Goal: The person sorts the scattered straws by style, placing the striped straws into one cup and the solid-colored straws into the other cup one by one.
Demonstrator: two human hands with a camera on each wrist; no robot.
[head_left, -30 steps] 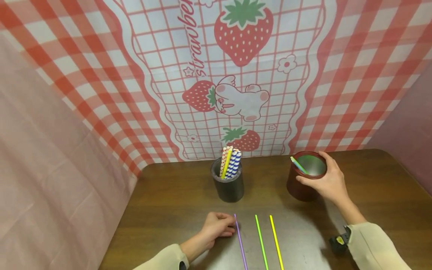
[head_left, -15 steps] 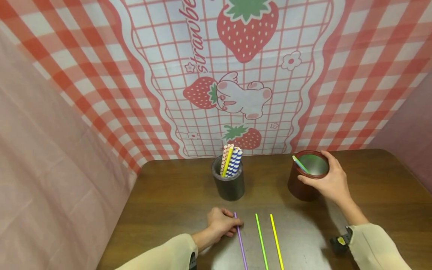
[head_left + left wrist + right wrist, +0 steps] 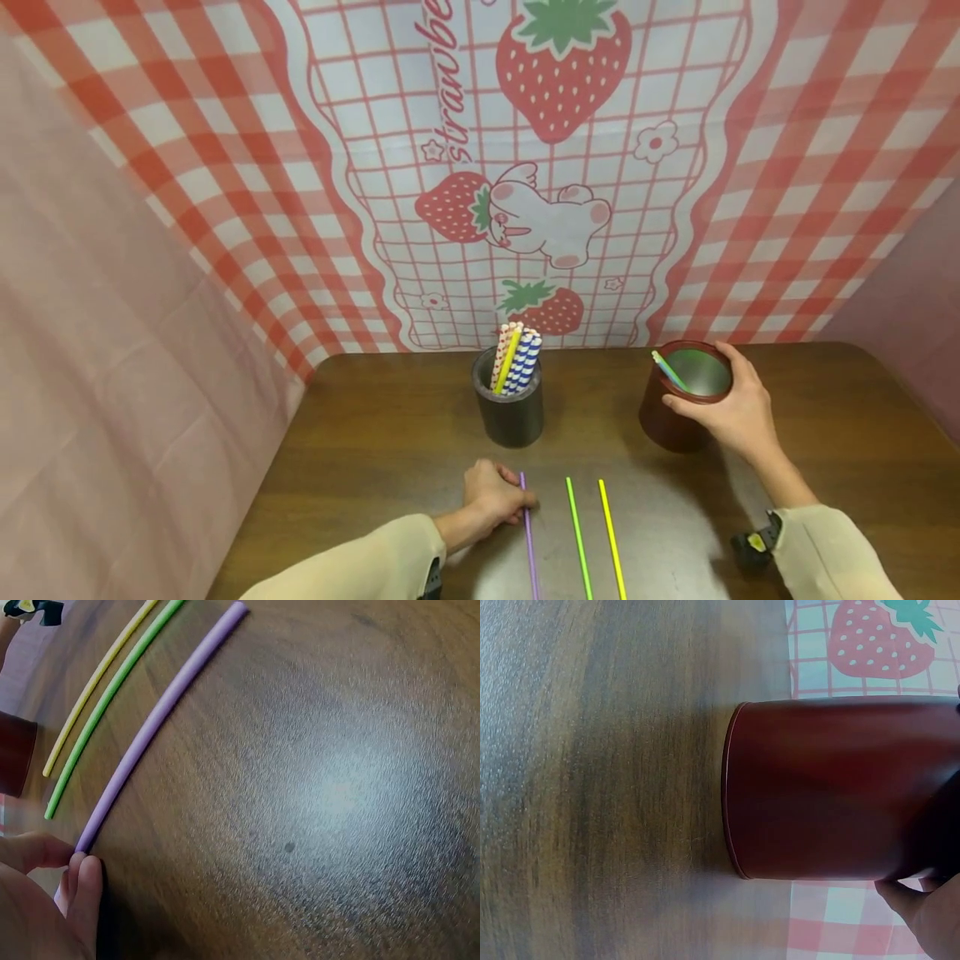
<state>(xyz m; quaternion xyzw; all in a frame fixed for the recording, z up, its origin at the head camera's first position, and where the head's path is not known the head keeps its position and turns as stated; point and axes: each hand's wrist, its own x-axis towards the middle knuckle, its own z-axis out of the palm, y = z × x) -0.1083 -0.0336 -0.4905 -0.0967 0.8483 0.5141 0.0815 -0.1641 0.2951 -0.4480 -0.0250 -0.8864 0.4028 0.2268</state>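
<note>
My left hand (image 3: 491,497) pinches a purple straw (image 3: 529,546) near its far end, thumb on one side and fingers on the other. In the left wrist view the purple straw (image 3: 154,727) runs away from the fingertips along the tabletop. Spread around the rim of a dark red cup (image 3: 666,421), my right hand (image 3: 742,412) grips it from the right. Light-coloured straws (image 3: 669,371) lean inside that cup. The right wrist view shows the upright cup's side (image 3: 832,787) and part of the hand (image 3: 934,919) at its upper end.
A green straw (image 3: 577,533) and a yellow straw (image 3: 611,537) lie side by side to the right of the purple one. Behind them a dark grey cup (image 3: 513,423) holds blue-striped, red-dotted and yellow straws. A strawberry-print cloth (image 3: 360,250) hangs at the table's back edge.
My left hand has shifted right and slightly away from me, and its fingers have closed on the purple straw. My right hand keeps its grip on the red cup.
</note>
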